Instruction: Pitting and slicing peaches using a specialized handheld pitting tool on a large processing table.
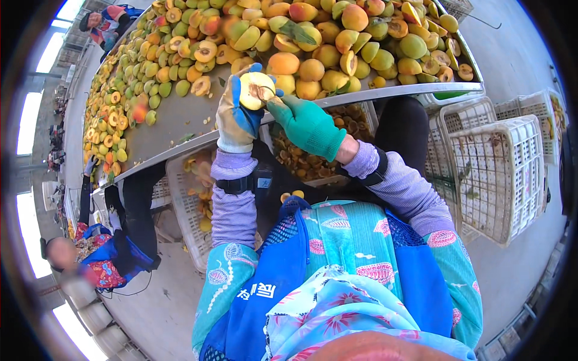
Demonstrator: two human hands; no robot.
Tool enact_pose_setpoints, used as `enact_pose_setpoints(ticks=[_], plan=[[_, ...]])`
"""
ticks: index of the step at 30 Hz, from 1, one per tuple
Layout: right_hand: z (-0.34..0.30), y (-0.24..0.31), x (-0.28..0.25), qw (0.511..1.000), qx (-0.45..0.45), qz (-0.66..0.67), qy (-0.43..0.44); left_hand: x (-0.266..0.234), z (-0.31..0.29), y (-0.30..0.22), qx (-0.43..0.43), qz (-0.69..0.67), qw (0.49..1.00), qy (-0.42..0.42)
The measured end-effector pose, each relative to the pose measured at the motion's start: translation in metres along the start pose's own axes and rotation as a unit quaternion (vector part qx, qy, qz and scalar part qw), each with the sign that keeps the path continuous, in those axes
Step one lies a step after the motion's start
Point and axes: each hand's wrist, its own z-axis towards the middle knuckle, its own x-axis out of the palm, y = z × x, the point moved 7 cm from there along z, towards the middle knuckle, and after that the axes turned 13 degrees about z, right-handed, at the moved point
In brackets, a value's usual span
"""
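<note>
My left hand [233,123], in a white and blue glove, is closed around a halved peach [248,90] just above the near edge of the sorting table. The peach's pale cut face, brown at its centre, is turned up toward me. My right hand [310,127], in a green glove, is pinched at the right side of that cut face. A thin dark curved line shows by its fingertips; what they grip is mostly hidden. Many whole and halved peaches [311,70], green to orange, lie heaped on the table beyond my hands.
The table's metal rim [415,90] runs across in front of me. Below it, a crate holds brownish fruit scraps [337,120]; another white crate [183,210] stands at my left. Stacked plastic crates [500,174] are at my right. Co-workers [105,259] are along the left side.
</note>
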Motion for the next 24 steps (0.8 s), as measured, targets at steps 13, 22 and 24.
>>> enact_pose_setpoints(ticks=[13,22,24], plan=[[-0.002,-0.01,-0.002,0.996,0.052,0.05,0.044,0.018,-0.003,-0.011,0.096,0.351,0.931,-0.028],[-0.028,-0.024,0.014,0.935,0.22,0.272,0.067,0.03,-0.018,0.001,0.076,0.271,0.952,-0.122],[-0.031,-0.029,0.025,0.891,0.301,0.328,0.087,0.015,-0.018,0.007,0.063,0.265,0.944,-0.187]])
